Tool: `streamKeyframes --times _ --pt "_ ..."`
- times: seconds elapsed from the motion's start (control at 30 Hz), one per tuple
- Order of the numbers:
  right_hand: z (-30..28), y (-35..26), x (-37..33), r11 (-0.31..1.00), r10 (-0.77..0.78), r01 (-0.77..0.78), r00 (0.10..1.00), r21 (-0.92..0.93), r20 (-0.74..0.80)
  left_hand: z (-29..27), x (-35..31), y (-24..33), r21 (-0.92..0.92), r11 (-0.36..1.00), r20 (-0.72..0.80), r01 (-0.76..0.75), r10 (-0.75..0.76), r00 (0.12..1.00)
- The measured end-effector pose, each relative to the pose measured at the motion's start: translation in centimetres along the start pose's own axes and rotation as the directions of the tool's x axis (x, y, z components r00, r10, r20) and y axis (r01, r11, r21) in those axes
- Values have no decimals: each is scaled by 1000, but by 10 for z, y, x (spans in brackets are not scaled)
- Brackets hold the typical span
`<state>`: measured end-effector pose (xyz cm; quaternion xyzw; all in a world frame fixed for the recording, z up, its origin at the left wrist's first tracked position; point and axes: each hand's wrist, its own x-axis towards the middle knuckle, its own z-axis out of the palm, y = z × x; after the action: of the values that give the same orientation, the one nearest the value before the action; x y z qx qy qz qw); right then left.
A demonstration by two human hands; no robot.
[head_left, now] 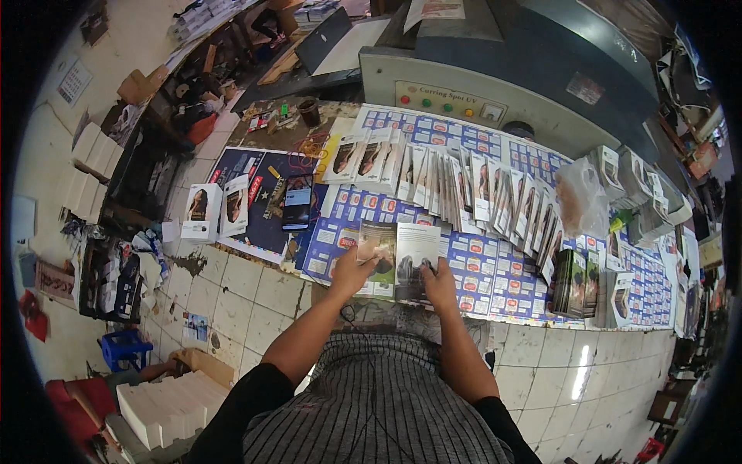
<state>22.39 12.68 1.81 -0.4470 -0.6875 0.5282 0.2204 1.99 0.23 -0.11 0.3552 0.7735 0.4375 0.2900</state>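
Note:
An opened booklet with a green page on one side and a white-and-grey page on the other is held low over the table's front edge. My left hand grips its left page, and my right hand pinches the lower right edge with the thumb on top. Beyond my hands, a long fanned row of booklets lies across blue printed sheets. Two small stacks, a white-covered booklet stack and a booklet pile, sit at the table's left end.
A phone lies left of my hands, near a dark cup. Rightward are a clear plastic bag, green booklet stacks and more piles. A large grey machine stands behind the table. A person in red is at lower left.

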Motion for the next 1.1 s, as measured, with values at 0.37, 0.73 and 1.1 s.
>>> streamKeyframes --times 0.37,0.73,1.1 --pt "-10 -27 8 957 -20 1 998 -290 -62 22 14 -1 659 594 257 -461 399 880" --pt "-32 8 7 762 267 -430 890 484 371 34 12 7 656 502 414 -563 384 825" --pt "12 1 15 681 -474 534 843 -501 255 25 20 14 714 435 506 -549 222 834"
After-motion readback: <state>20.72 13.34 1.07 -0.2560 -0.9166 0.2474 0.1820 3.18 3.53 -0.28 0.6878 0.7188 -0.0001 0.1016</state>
